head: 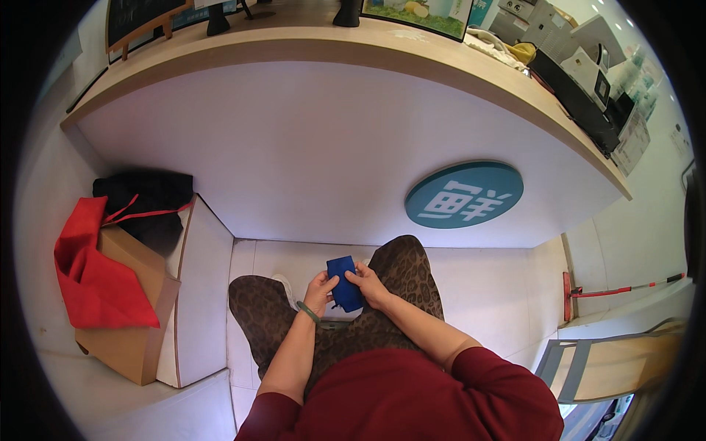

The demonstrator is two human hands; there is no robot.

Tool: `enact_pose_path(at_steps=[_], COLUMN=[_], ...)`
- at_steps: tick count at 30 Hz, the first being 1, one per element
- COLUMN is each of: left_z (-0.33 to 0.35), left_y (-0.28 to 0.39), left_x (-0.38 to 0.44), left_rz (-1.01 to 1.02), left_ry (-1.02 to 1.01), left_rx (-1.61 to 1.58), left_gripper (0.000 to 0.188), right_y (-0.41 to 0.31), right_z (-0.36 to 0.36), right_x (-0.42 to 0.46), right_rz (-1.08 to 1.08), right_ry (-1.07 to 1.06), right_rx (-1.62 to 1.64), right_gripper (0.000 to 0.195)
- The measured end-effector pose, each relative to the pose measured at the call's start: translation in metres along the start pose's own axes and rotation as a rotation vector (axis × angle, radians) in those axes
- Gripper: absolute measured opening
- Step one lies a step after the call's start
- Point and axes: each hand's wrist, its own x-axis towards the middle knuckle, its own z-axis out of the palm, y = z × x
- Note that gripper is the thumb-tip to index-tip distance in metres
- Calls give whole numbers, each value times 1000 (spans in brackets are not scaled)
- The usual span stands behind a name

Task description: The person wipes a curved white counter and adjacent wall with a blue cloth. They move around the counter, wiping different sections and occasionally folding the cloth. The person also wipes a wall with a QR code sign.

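Observation:
Between my knees I hold a small blue fabric piece (346, 292), folded or sewn into a flat rectangle, with a bit of cord or thread at its lower left corner. My left hand (320, 292) grips its left edge, thumb on top. From the right, my right hand (370, 284) pinches the upper part, its thumb pressed on the cloth. The fingers beneath the fabric are mostly hidden. A green bangle (308, 312) circles my left wrist. Whether the blue piece is a pouch cannot be told from here.
To the left, red cloth (99, 275) drapes over a cardboard box (124, 358) on a white ledge (204, 308), with a black bag (149, 193) behind. Ahead rises a white counter front (309, 149) bearing a round teal sign (464, 194). A red-handled floor tool (612, 291) lies right.

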Motion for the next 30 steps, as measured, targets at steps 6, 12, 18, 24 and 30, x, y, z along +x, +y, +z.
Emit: enact_pose_path(at_steps=[6, 12, 18, 24, 30], left_z=[-2, 9, 2, 17, 30], left_y=[-4, -2, -8, -19, -63], left_x=[-1, -8, -2, 7, 19], left_rz=[-18, -117, -37, -110, 29], left_ry=[-145, -212, -178, -62, -286], left_rx=[40, 47, 153, -43, 1499], left_gripper=[42, 41, 33, 31, 49], right_y=[-11, -11, -8, -1, -5], right_z=[0, -10, -12, -28, -38], right_x=[-3, -5, -5, -3, -4], right_rz=[109, 63, 102, 49, 31], right_ry=[97, 144, 151, 223, 280], right_rx=[125, 176, 133, 173, 190], right_gripper=[19, 23, 25, 27, 22])
